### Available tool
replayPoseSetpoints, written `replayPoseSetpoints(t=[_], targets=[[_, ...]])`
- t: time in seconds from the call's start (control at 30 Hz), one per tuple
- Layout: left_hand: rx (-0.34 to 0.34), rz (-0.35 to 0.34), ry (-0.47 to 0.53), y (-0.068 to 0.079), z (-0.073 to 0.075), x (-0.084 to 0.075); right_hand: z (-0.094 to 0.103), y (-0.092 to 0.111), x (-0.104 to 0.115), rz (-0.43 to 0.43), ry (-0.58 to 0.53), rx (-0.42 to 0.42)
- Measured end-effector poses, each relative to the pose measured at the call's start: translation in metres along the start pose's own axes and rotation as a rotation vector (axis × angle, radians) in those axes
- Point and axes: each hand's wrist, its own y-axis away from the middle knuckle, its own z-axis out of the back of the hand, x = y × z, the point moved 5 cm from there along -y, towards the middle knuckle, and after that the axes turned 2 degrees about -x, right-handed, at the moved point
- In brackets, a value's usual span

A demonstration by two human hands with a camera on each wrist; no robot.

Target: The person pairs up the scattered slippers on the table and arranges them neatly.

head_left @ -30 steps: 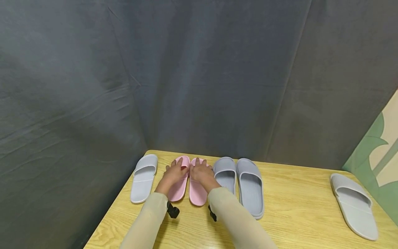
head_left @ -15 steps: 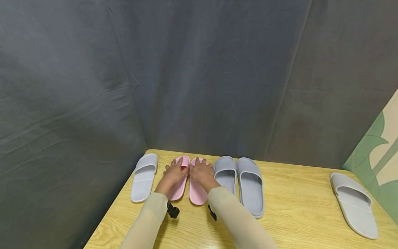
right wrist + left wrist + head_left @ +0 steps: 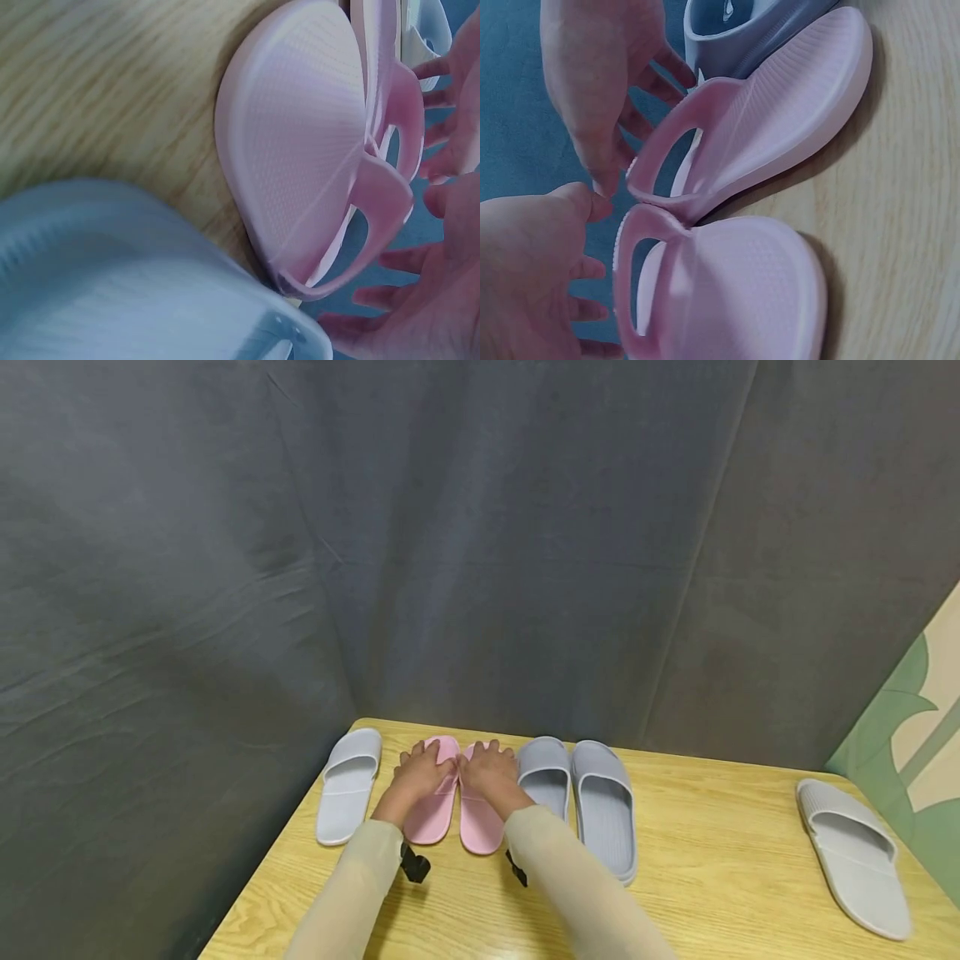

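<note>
A pair of pink slide slippers lies side by side on the wooden table, toes toward the curtain. My left hand (image 3: 420, 771) is over the strap of the left pink slipper (image 3: 431, 818). Over the front of the right pink slipper (image 3: 480, 828) is my right hand (image 3: 489, 771). Both hands have their fingers spread and extended, thumbs pointing at each other. In the left wrist view, the fingers of the left hand (image 3: 532, 277) reach toward the strap of the nearer pink slipper (image 3: 735, 285). The right wrist view shows the right hand's fingertips (image 3: 371, 296) close to the other strap.
Two blue-grey slippers (image 3: 606, 818) stand just right of the pink pair. A single pale slipper (image 3: 347, 793) is at the left edge, and another pale one (image 3: 862, 868) lies far right. A dark curtain (image 3: 510, 543) rises behind the wooden table (image 3: 712, 843); a painted panel (image 3: 885, 735) is at right.
Both hands have shifted only slightly, and a little more of the pink slippers shows beneath them. The other slippers stay as they were.
</note>
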Motion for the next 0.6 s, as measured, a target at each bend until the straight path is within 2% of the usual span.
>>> replayPoseSetpoints(t=[0.2, 0.6], targets=[[-0.046, -0.026, -0.057, 0.0, 0.012, -0.005, 0.006, -0.002, -0.001, -0.001, 0.018, -0.009], [-0.112, -0.043, -0.096, 0.003, 0.025, 0.001, 0.017, 0.0, -0.013, 0.033, 0.037, -0.061]])
